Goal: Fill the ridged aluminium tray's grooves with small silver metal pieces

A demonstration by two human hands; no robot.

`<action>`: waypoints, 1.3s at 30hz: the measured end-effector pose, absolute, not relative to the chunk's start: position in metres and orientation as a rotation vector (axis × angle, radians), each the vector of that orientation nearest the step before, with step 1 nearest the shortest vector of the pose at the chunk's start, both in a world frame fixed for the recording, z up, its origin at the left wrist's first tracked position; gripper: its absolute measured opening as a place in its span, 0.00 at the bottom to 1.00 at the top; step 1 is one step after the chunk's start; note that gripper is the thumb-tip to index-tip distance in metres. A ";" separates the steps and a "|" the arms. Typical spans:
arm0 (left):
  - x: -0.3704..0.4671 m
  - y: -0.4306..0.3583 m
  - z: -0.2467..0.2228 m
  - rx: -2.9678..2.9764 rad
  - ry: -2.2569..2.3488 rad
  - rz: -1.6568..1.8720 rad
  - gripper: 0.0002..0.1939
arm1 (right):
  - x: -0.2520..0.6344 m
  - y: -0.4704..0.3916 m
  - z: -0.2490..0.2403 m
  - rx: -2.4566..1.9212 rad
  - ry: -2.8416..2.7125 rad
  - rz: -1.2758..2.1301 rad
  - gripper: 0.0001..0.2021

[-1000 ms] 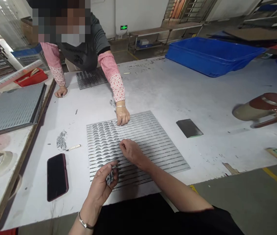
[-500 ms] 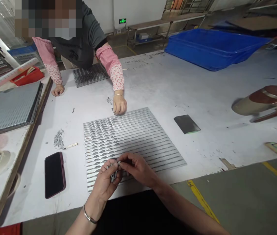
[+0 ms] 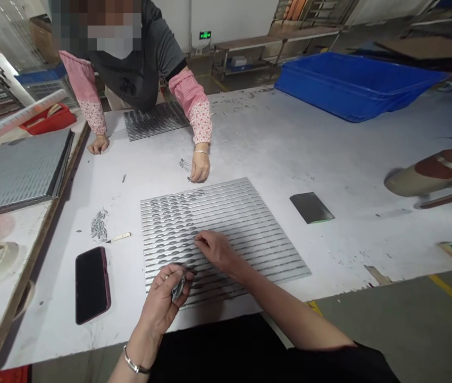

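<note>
A flat panel [image 3: 250, 229] with silvery stripes lies on the table before me. Dark leaf-shaped pieces fill the stripes on its left part. My left hand [image 3: 164, 292] is curled above the panel's near left part, closed around several small grey leaf-shaped pieces [image 3: 178, 289]. Over the panel's middle, my right hand [image 3: 220, 251] has its thumb and finger pinched together at the edge of the filled area. Whatever sits between those fingertips is hidden. Left of the panel are a heap of grey pieces [image 3: 99, 225] and a small knife [image 3: 119, 237].
Across the table a co-worker's hand [image 3: 200, 166] reaches to a few loose pieces behind the panel. A phone [image 3: 91, 285] lies at left, near stacked panels [image 3: 18, 170]. On the right are a dark block [image 3: 311, 207], a brown mug [image 3: 429, 175] and a blue tub [image 3: 353, 90].
My right hand has left the left hand and moved forward onto the panel. My left hand has stayed low with its pieces. The co-worker's hand has drawn back slightly from the panel's far edge.
</note>
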State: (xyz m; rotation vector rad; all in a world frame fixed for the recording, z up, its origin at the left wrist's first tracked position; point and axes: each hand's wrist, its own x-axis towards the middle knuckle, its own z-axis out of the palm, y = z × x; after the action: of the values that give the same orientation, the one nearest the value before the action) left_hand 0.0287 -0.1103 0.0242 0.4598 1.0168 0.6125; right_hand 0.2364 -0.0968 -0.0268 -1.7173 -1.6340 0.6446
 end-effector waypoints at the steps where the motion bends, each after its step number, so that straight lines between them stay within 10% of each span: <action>1: 0.030 -0.110 0.023 0.453 1.018 0.608 0.15 | 0.235 -0.096 -0.026 -1.752 -1.667 0.604 0.06; 21: 0.050 -0.121 0.026 0.401 0.963 0.616 0.19 | 0.233 -0.155 0.004 -1.453 -1.108 1.046 0.06; 39: 0.029 -0.110 0.021 0.380 0.966 0.654 0.17 | 0.225 -0.115 -0.019 -1.988 -1.599 0.374 0.04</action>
State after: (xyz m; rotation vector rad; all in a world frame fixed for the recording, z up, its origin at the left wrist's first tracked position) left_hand 0.0294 -0.1096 0.0208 0.3801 0.9661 0.6540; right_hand 0.2255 -0.1152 -0.0194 -1.9877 -1.5989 0.3737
